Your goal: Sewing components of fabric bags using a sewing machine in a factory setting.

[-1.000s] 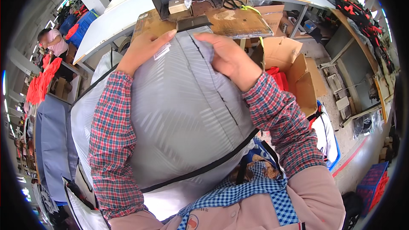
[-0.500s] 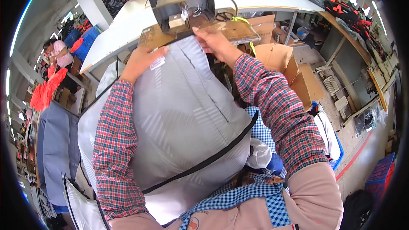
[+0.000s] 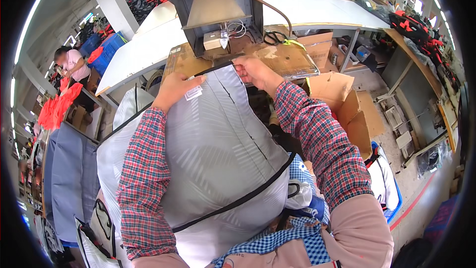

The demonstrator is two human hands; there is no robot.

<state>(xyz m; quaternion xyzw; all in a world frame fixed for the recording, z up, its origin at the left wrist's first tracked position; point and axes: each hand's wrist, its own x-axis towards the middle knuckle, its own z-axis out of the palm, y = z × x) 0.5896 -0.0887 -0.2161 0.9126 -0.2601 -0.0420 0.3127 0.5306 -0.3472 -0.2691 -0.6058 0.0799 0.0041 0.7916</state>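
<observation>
A large silver-grey fabric piece (image 3: 218, 154) with black edging and faint pale stripes spreads over my lap, its narrow end toward the machine. My left hand (image 3: 174, 90) grips the left side of that end, thumb on top beside a small white label (image 3: 194, 93), the other fingers mostly hidden. At the far right corner my right hand (image 3: 254, 72) pinches the fabric near the black-bound edge, fingers curled. A dark, broken line runs lengthwise down the fabric's right part. Just beyond the hands is a worn wooden board (image 3: 186, 61) with a small box-shaped device (image 3: 214, 40) and wires.
Above the board hangs a funnel-shaped hood (image 3: 213, 5) in a dark metal frame. Black scissors (image 3: 274, 37) lie on the board's right. Open cardboard boxes (image 3: 353, 114) stand at right, a white table (image 3: 322, 11) behind. Another person (image 3: 74, 64) works far left near orange fabric (image 3: 62, 104).
The view has shifted, so the machine and hands sit lower in the picture. My right fingers have curled in around the fabric corner; my left hand keeps its hold.
</observation>
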